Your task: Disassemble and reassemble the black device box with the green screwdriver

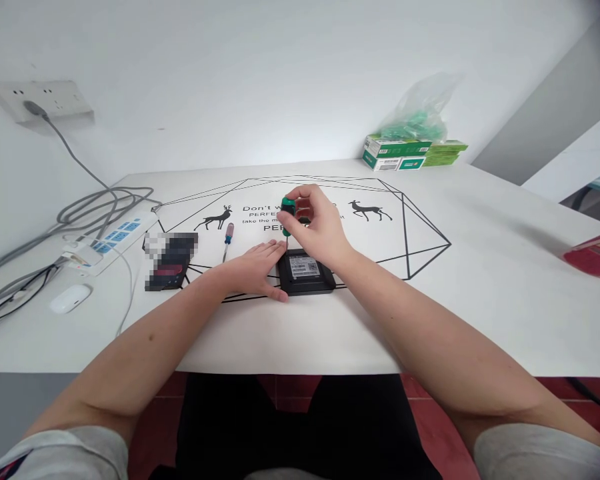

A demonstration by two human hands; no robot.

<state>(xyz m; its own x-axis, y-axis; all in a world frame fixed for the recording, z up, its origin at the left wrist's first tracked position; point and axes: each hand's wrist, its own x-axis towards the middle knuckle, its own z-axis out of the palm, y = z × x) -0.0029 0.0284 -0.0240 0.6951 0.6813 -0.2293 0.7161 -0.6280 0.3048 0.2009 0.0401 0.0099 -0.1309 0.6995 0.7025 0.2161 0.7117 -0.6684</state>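
Observation:
A black square device (307, 285) with a white label lies flat near the front middle of the white table (290, 340). My right hand (314, 220) is closed round the green handle of a screwdriver (289, 202), which stands upright with its shaft at the device's far left corner. Against the device's left edge rests my left hand (261, 270), palm down with its fingers spread and holding nothing. A second screwdriver (229, 237), with a clear and blue handle, lies left of the device.
At the left are a partly pixelated phone (173, 263), a power strip (123, 237), grey cables (95, 193) and a white mouse (71, 299). Green-and-white boxes (397, 147) with a plastic bag stand at the back right. A red box (595, 257) sits at the right edge.

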